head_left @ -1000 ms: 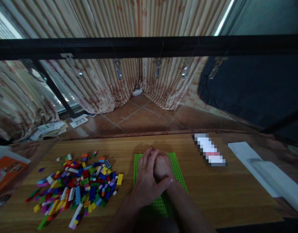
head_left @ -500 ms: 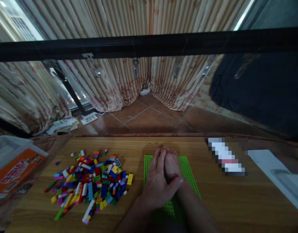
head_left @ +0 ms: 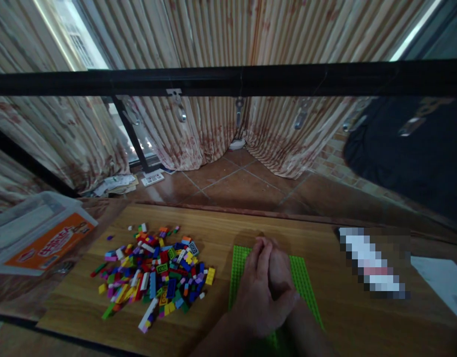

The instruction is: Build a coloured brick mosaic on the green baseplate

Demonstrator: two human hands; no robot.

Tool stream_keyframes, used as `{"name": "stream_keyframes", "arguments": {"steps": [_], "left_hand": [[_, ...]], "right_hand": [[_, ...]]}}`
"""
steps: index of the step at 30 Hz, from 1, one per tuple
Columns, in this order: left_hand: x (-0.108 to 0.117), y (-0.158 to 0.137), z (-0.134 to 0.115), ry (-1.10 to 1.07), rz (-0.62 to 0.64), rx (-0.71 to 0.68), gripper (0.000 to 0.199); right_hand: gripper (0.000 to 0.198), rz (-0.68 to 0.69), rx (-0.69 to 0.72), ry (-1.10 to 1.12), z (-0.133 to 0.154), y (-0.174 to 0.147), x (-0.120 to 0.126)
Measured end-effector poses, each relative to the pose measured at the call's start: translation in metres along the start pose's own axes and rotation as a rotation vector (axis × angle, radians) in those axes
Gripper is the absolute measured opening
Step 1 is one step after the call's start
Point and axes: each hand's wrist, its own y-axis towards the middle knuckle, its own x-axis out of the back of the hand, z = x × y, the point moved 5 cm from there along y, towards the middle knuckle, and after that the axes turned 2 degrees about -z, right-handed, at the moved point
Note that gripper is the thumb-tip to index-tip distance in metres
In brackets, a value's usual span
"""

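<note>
My left hand [head_left: 258, 292] lies over my right hand [head_left: 279, 270], its fingers stretched out and its thumb across the right wrist. The right hand's fingers are mostly hidden under the left, so I cannot tell how they are bent. Both hands rest above a green studded baseplate [head_left: 306, 287], covering its middle. No brick shows in either hand. To the left of the hands, a loose pile of coloured toy bricks [head_left: 171, 287] is spread on the wooden table [head_left: 221, 223].
A clear plastic box [head_left: 61, 201] with an orange label stands off the table's left end. On the right lies a blurred-out flat object [head_left: 373, 265], with a white sheet [head_left: 436, 277] beyond it. A black rail [head_left: 213, 82] crosses in front of curtains [head_left: 209, 34].
The view has turned left, so the table and everything on it appear shifted to the right. My hands stay laid together over the baseplate.
</note>
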Motion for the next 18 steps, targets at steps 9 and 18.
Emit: {"name": "stream_keyframes", "arguments": {"steps": [9,18], "left_hand": [[-0.0041,-0.0071,0.0029,-0.024,-0.024,-0.01,0.091],[-0.0049,-0.0018,0.0042,0.021,-0.046,-0.054,0.091]], "right_hand": [[0.022,0.052,-0.007,-0.085,0.0011,-0.0061,0.0],[0.022,-0.057,0.076,-0.097,-0.0029,-0.0016,-0.0052]]}}
